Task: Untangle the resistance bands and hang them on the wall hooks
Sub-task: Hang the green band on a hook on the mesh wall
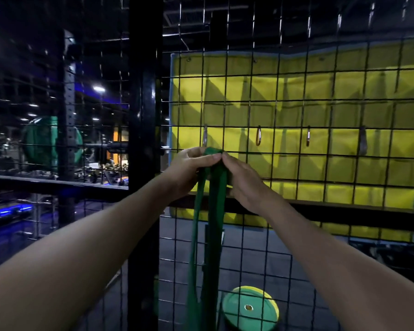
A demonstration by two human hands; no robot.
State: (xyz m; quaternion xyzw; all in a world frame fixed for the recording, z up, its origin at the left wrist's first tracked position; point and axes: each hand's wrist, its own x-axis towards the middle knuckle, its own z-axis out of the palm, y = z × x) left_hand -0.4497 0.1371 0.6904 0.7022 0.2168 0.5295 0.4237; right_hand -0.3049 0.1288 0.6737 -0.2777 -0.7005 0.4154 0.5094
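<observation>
A green resistance band (208, 225) hangs in long loops down the black wire grid wall (287, 163). Its top end sits at the grid just below a grey carabiner hook (204, 137). My left hand (191, 170) grips the band's top from the left, fingers curled over it. From the right, my right hand (242, 180) pinches the same top end, fingertips meeting those of the left hand. More carabiner hooks hang along the same row: an orange one (258, 135), a reddish one (308, 137) and a dark one (363, 140). Whether the band is on a hook is hidden by my hands.
A yellow padded mat (320, 111) hangs behind the grid. A thick black steel post (145, 139) stands just left of my hands. A green and yellow weight plate (249, 306) lies on the floor below. A green plate on a barbell rack (41, 142) is at the far left.
</observation>
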